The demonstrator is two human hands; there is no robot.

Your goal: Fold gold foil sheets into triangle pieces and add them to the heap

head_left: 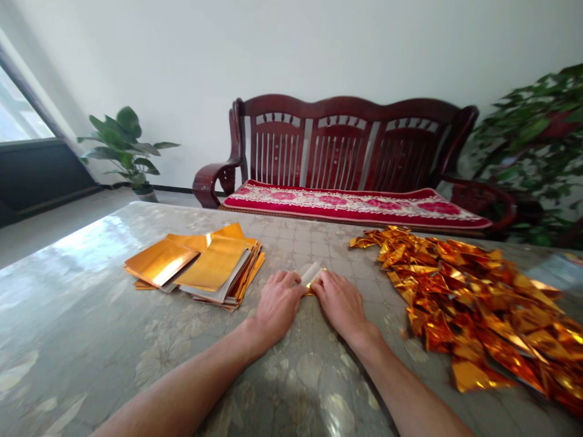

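Between my two hands, at the middle of the table, is a small sheet of gold foil paper (311, 273), its pale side partly showing and a gold strip along its near edge. My left hand (279, 303) grips its left side with curled fingers. On its right side my right hand (339, 301) pinches it the same way. The fingertips hide much of the sheet. To the left lies a loose stack of flat gold foil sheets (214, 264). Over on the right spreads a large heap of folded gold foil pieces (460, 303).
The patterned, glossy table (150, 352) fills the foreground. Behind it stands a dark red wooden bench (341, 152) with a red and white seat cover (337, 201). A potted plant (132, 149) is at the left, a leafy plant (537, 139) at the right. A clear plastic bag (558, 271) lies beyond the heap.
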